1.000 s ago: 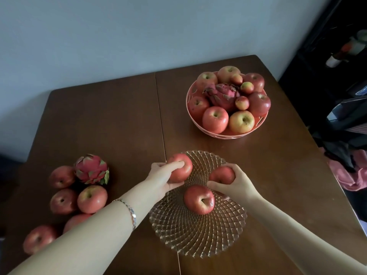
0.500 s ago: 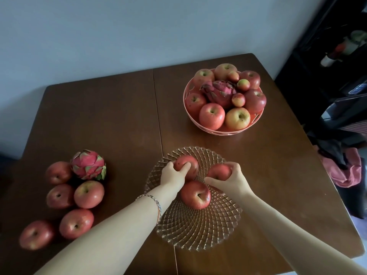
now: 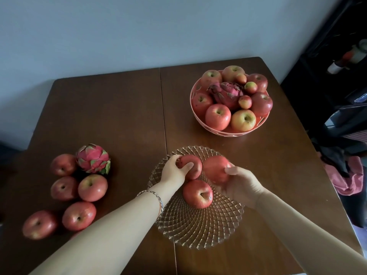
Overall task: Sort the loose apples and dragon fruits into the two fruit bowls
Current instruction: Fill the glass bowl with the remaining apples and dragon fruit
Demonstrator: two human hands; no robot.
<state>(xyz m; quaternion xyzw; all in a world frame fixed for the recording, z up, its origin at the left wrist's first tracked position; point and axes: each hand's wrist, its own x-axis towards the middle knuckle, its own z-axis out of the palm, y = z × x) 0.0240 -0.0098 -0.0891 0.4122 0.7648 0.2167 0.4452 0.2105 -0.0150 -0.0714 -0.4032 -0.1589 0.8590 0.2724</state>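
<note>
There is 1 view, from a camera worn on the person's head. It sits above the near side of the desk (image 3: 119, 108) and looks forward and steeply down. The wide-angle lens bows the desk's edges and takes in nearly the whole top, up to the pale wall (image 3: 139, 26) behind. Both forearms enter from the bottom corners. The left hand (image 3: 172, 172), holding the left apple (image 3: 193, 165), and the right hand (image 3: 241, 184), holding the right apple (image 3: 214, 168), are close below the lens, just under frame centre, over the glass bowl (image 3: 198, 231). The pink bowl (image 3: 228, 133) lies farther off, upper right.
</note>
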